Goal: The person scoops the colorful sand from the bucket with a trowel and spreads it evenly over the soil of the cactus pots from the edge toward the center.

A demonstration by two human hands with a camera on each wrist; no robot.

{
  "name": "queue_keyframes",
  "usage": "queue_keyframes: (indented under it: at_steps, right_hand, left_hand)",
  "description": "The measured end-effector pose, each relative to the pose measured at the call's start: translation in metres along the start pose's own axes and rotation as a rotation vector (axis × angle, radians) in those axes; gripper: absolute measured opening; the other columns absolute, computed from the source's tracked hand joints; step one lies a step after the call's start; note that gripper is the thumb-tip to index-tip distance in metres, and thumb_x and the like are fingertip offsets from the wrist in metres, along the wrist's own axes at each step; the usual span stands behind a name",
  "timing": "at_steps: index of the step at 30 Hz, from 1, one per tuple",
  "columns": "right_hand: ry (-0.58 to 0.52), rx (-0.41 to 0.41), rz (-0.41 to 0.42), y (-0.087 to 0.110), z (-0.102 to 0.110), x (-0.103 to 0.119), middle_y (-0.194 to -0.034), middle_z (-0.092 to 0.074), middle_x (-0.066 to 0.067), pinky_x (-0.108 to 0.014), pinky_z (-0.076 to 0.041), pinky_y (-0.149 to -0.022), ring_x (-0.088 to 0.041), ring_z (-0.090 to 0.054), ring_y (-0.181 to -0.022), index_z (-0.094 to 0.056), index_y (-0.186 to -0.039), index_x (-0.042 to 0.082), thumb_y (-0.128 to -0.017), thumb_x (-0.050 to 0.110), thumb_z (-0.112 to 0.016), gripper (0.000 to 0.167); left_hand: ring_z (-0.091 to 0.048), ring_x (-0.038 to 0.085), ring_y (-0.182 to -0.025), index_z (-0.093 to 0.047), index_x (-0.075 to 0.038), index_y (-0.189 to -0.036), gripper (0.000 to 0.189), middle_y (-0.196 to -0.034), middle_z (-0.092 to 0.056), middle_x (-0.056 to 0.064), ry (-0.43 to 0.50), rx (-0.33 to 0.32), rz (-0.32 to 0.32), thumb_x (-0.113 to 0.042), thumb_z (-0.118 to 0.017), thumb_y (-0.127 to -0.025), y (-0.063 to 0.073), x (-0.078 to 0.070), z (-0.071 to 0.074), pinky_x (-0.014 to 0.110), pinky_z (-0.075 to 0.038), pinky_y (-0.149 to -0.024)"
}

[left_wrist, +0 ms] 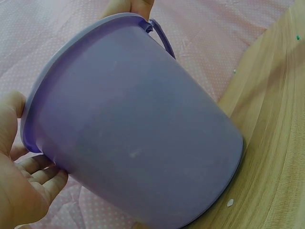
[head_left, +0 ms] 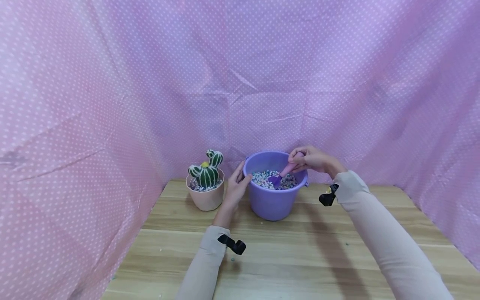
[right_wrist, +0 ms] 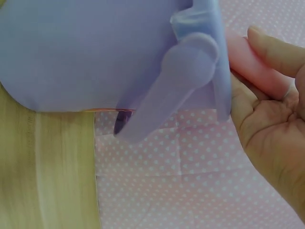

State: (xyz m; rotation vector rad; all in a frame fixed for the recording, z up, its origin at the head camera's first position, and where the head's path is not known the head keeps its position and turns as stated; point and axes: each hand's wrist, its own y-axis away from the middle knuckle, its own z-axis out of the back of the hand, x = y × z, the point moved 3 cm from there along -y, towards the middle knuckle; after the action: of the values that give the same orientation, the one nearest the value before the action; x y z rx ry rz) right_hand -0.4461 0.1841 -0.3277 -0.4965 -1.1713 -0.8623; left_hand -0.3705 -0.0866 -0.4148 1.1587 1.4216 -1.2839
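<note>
A purple bucket (head_left: 271, 204) stands upright on the wooden table, partly filled with small multicoloured pebbles (head_left: 262, 178). At its left side my left hand (head_left: 237, 186) holds the rim, the thumb at the edge and the fingers against the outer wall (left_wrist: 133, 124). My right hand (head_left: 313, 159), over the right rim, grips the pink handle (head_left: 288, 168) of a toy shovel. The shovel's purple scoop (head_left: 275, 180) slants down into the pebbles. In the right wrist view the bucket wall hides the scoop, and only part of the pink handle (right_wrist: 259, 67) shows beside the palm.
Left of the bucket, a cactus (head_left: 208, 177) in a pale pink pot (head_left: 206, 201) stands close to my left hand. The bucket's carrying handle (right_wrist: 162, 95) hangs down outside. A few stray pebbles (left_wrist: 230, 202) lie on the tabletop (head_left: 281, 258). Pink dotted cloth (head_left: 262, 112) surrounds the table.
</note>
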Motion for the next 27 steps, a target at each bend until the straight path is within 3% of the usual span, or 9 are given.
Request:
queue_keyframes:
  at_steps: [10, 27]
  right_hand:
    - [-0.043, -0.003, 0.046, 0.001, 0.002, -0.006, -0.096, -0.076, -0.010, -0.042, -0.059, -0.097, -0.022, -0.076, -0.096, -0.055, -0.116, -0.015, -0.101, 0.006, -0.060, 0.026]
    - [0.037, -0.146, 0.146, 0.013, -0.006, -0.010, -0.094, -0.077, -0.019, -0.054, -0.058, -0.095, -0.029, -0.077, -0.093, -0.056, -0.110, -0.012, -0.102, 0.009, -0.060, 0.023]
  left_hand:
    - [-0.028, 0.026, -0.155, -0.036, -0.018, -0.159, 0.065, -0.167, -0.032, 0.003, -0.006, -0.011, -0.001, -0.017, -0.062, -0.099, 0.001, 0.001, 0.000, 0.044, -0.032, -0.125]
    - [-0.025, 0.026, -0.156, -0.037, -0.022, -0.159, 0.064, -0.168, -0.029, 0.002, 0.003, -0.001, 0.007, -0.020, -0.062, -0.099, 0.003, 0.001, 0.000, 0.045, -0.029, -0.126]
